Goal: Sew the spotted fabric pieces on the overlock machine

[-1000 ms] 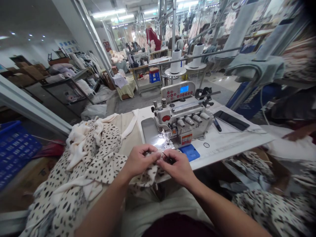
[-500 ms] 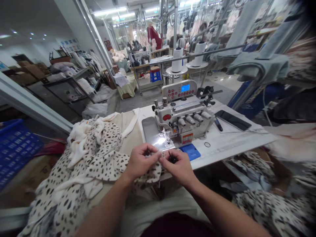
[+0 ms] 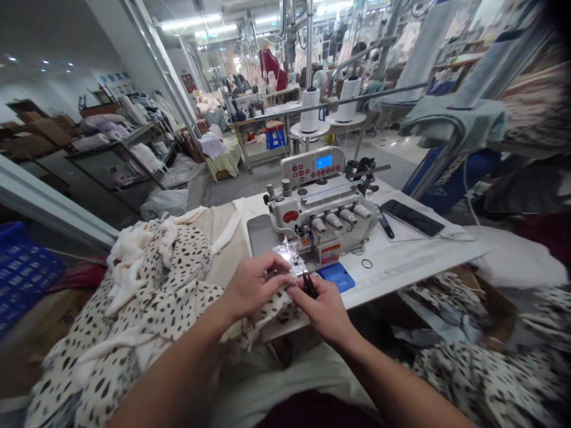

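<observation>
My left hand is closed on the edge of a white cloth with black spots, just in front of the sewing machine's lit needle area. Close beside it, my right hand is wrapped round small dark snips, whose tips point up toward the machine. Its thumb and finger meet the cloth edge at my left fingertips. The white sewing machine has a blue display and a red badge. More of the spotted cloth is heaped to the left.
A blue plate, a black ring, a pen and a phone lie on the white table. Thread cones stand behind the machine. A blue basket is at left; spotted cloth lies at lower right.
The view has shifted slightly. The dark snips now stand more upright between my right fingers, and the cloth under my hands has bunched and moved a little.
</observation>
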Action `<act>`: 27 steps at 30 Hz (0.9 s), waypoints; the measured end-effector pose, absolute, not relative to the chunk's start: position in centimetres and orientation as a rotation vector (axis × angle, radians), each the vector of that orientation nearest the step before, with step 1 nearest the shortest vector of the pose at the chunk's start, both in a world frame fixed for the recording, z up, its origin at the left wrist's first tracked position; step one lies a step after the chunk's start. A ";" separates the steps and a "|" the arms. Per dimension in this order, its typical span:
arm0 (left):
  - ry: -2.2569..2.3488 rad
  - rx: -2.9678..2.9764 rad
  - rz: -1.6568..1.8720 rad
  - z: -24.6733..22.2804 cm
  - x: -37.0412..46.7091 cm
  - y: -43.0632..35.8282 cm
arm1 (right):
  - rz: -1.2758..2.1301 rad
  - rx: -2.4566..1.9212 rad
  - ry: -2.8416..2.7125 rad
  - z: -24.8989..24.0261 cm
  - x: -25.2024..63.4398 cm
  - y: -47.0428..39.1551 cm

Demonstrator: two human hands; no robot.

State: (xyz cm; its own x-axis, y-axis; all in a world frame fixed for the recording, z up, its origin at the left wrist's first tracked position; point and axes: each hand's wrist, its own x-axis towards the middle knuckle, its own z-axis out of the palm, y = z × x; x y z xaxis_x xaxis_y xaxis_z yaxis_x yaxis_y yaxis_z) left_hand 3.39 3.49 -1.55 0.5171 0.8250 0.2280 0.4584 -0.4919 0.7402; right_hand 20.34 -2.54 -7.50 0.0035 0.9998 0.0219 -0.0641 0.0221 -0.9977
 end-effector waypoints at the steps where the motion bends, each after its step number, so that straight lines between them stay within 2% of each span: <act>1: 1.046 2.182 0.754 -1.5 3.8 4.0 | 1.187 -1.178 -1.131 -7.8 20.3 -2.4; 4: 1.123 2.341 0.741 -2.2 5.0 4.8 | 1.089 -1.274 -1.014 -8.9 20.0 -2.1; 9: 1.268 2.647 0.920 -3.7 6.0 3.6 | 1.017 -1.352 -0.907 -10.0 19.6 -1.7; 13: 1.092 2.791 0.792 -3.8 5.8 1.8 | 0.999 -1.362 -0.864 -9.5 19.2 -1.7; 17: 1.127 2.844 0.710 -4.1 5.6 0.4 | 1.038 -1.324 -0.876 -9.4 19.4 -1.9; 22: 1.218 3.038 0.902 -5.9 6.0 -0.1 | 1.015 -1.285 -1.069 -9.4 22.7 -2.0; 27: 1.249 2.996 1.015 -7.2 6.0 0.2 | 0.829 -1.443 -1.543 -6.6 26.3 -1.2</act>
State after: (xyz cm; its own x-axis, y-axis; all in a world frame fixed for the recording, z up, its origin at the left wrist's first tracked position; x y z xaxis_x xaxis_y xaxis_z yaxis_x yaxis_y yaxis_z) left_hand 6.03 0.17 -7.24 0.5595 0.5600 0.6110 0.7128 -0.7013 -0.0099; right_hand 26.27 -1.21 -6.58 0.0216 0.9900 0.1391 0.4307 0.1163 -0.8950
